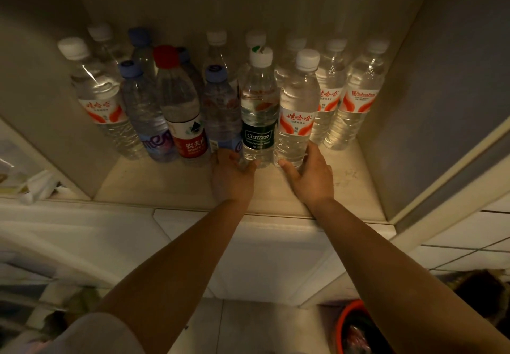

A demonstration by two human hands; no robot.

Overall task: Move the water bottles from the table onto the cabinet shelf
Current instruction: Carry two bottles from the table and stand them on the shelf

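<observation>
Several water bottles stand upright on the cabinet shelf [154, 185]. My left hand [230, 174] wraps the base of a green-labelled Cestbon bottle [259, 116] with a white cap, at the front of the row. My right hand [310, 171] grips the base of a Wahaha bottle [296, 116] with a red-orange label, right beside it. Both bottles rest on the shelf. Left of them stand a red-capped Nongfu bottle [180, 105] and blue-capped bottles [143, 113]. More Wahaha bottles [356, 99] line the right and back.
The cabinet's side walls [430, 77] close in left and right, with an open door [469, 166] at the right. White cabinet fronts [265, 257] lie below the shelf. A red bin [356, 329] sits on the floor at lower right. Clutter lies at far left [36, 185].
</observation>
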